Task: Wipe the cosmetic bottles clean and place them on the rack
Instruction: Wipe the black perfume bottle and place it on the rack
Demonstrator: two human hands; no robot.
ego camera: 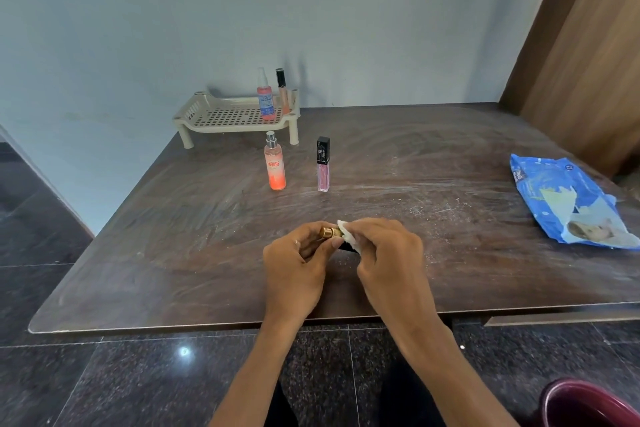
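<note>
My left hand (298, 263) grips a small gold-capped bottle (329, 232) above the table's near middle. My right hand (384, 253) pinches a white wipe (349, 236) wrapped against that bottle's dark lower part, which is mostly hidden. An orange spray bottle (275, 163) and a pink lip gloss tube with a black cap (323, 165) stand upright on the table in front of the rack. The beige perforated rack (221, 114) stands at the back by the wall and carries a pink spray bottle (265, 97) and a slim black-capped tube (282, 90) at its right end.
The dark wooden table (433, 163) is streaked with white dust. A blue wet-wipe pack (561, 198) lies at its right edge. A wooden door stands at the far right, and a maroon bin rim (585, 402) shows at the bottom right on the dark tiled floor.
</note>
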